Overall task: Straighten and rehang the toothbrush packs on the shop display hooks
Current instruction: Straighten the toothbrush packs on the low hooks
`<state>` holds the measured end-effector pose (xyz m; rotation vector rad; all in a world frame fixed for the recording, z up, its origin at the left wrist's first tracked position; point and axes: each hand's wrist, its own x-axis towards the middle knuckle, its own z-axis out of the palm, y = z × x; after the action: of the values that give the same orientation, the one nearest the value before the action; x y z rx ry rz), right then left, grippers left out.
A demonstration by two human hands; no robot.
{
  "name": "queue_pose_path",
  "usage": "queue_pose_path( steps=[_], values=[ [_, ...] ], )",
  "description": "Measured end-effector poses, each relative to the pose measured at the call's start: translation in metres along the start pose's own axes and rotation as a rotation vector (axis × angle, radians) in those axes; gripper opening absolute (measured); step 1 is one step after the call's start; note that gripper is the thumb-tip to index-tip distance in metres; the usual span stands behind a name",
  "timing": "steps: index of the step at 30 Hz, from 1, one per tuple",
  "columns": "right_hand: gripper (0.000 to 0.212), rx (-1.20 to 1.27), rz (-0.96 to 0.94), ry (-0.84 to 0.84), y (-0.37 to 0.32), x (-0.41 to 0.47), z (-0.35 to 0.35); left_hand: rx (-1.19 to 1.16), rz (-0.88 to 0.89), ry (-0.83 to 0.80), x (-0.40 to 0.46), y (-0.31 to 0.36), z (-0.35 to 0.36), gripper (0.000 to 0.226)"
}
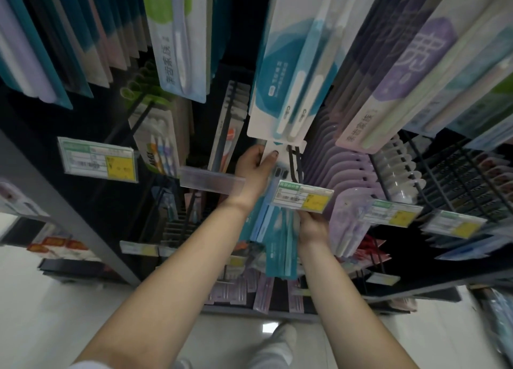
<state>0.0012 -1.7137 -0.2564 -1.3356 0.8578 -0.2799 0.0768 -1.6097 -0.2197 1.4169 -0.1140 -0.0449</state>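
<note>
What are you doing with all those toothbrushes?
A person is tidying toothbrush packs on a shop's display hooks. Their left hand grips the top of a white pack of dark-handled toothbrushes up near its hook. Their right hand reaches under the price tag and touches the teal packs below; its fingers are hidden. The white pack isn't hanging straight yet.

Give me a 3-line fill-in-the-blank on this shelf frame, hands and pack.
1. The left hand pinches a white toothbrush pack holding two ____ brushes.
2. The right hand is partly hidden behind a ____ tag.
3. The sticker on that tag is ____.

Missing: black; price; yellow
</note>
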Motion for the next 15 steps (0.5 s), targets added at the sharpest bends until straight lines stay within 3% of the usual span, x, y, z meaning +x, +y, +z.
queue_pose_path(
  steps=[9, 15],
  values=[
    [0.024, -0.086, -0.088, 0.077, 0.010, 0.012, 0.000, 0.175, 0.084, 0.099, 0.015, 0.007, 0.005, 0.028],
    [0.018, -0.054, -0.108, 0.137, 0.014, 0.020, -0.001, 0.220, 0.072, 0.119, 0.019, 0.001, 0.006, 0.028]
  ],
)
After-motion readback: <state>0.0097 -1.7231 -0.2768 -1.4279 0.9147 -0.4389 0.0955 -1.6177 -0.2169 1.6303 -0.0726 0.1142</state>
